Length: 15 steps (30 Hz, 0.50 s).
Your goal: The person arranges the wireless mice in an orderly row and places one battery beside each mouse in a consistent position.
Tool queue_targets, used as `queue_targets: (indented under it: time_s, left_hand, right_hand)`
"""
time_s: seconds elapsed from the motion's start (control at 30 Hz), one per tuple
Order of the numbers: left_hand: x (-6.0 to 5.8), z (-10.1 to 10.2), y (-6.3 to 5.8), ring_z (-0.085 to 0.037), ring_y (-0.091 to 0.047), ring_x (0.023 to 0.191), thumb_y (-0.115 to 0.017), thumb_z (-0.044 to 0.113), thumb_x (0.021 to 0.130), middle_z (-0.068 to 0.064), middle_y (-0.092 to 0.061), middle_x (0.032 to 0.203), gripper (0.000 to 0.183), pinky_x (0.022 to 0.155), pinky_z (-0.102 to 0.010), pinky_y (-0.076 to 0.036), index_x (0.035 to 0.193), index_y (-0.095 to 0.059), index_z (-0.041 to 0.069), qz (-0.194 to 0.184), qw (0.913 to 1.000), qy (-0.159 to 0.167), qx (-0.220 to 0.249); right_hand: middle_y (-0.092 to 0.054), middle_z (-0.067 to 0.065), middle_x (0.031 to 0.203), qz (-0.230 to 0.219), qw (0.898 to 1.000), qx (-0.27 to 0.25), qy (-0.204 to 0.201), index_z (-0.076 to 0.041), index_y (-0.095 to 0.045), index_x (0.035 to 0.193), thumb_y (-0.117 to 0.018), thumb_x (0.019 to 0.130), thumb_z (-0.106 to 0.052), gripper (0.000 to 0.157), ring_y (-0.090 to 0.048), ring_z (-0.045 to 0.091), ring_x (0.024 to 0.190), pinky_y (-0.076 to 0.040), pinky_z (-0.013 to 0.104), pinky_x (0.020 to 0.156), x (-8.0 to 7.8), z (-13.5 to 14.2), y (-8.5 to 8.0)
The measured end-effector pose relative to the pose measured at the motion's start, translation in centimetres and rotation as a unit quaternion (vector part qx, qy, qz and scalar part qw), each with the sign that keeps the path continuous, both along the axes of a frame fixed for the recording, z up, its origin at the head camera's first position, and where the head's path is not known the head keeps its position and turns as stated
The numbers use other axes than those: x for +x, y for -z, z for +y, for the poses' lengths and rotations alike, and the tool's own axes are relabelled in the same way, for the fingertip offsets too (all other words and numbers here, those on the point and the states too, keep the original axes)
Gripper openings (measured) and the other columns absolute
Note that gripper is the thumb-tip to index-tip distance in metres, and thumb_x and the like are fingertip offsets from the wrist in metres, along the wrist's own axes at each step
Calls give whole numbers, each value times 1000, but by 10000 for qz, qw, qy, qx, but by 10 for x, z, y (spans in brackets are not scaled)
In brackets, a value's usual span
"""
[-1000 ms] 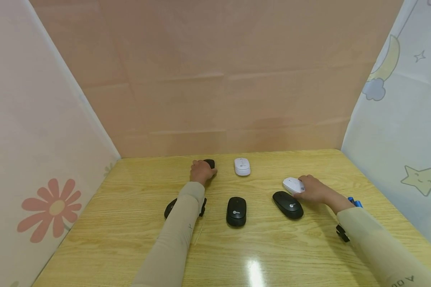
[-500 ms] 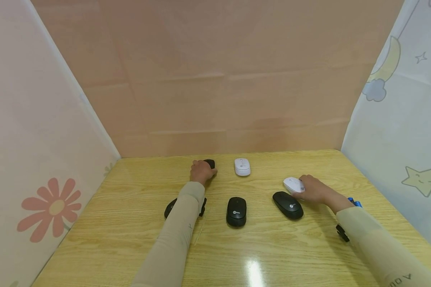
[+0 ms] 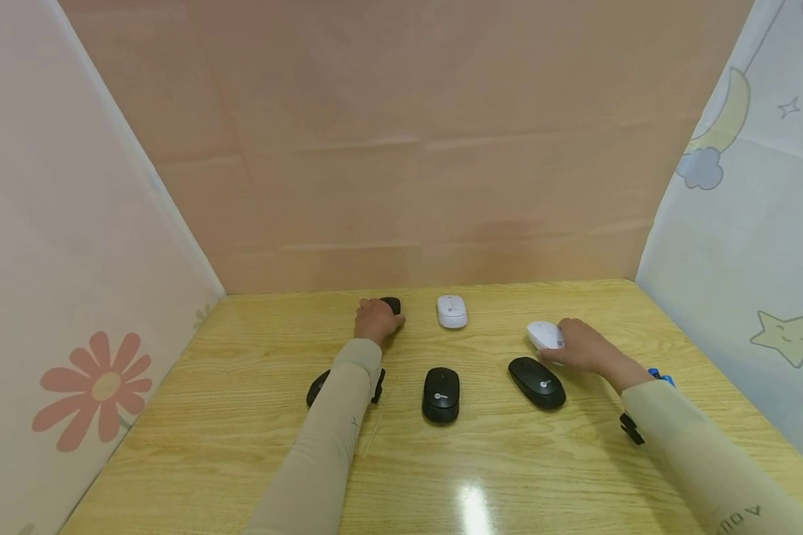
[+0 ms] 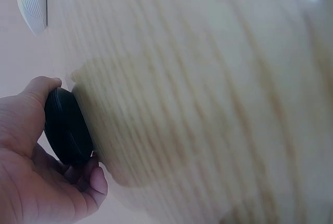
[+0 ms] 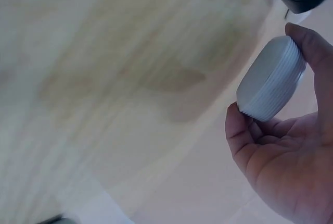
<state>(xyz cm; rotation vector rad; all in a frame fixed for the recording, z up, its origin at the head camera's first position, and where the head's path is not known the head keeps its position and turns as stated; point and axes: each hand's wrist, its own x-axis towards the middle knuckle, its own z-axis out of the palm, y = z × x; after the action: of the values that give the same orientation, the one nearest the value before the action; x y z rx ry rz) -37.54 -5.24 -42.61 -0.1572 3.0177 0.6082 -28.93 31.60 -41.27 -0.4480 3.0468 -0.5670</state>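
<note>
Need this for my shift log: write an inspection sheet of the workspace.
Surface: wood-grain table, glare spot at front.
Job's things: held black mouse; held white mouse.
Clutter: back white mouse, middle black mouse, right black mouse; left black mouse partly behind left sleeve.
Hands: left hand grips held black mouse; right hand pinches held white mouse.
Cables: nothing seen.
Surroundings: brownish backdrop, flower-printed left panel, star-printed right panel.

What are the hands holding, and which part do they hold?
Left hand: a black mouse, by its sides. Right hand: a white mouse, also by its sides.
</note>
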Motion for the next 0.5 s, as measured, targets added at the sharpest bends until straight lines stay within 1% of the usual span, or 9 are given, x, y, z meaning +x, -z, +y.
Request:
queue_targets:
  time_s: [0.3,0.5]
  left_hand:
    - [-2,1,2,-35,-51,96,-61,45,93,-26,-45,111,72,79,-43,-49,129,-46,-16,17,10000,-1,-83]
    - [0,0,0,-34,-52,95,-61,45,94,-26,-45,110,71,78,-43,-50,127,-46,-16,37,10000,19,-79]
  right_hand:
    - [-55,17,81,79,9992,-118,381,16,-51,98,-74,81,-34,57,-50,27,69,-42,38,60,-11,-16,-13]
    - [-55,20,84,-130,9981,-174,581,16,-50,99,-71,83,-35,57,-50,29,69,-43,39,60,-21,-28,-27]
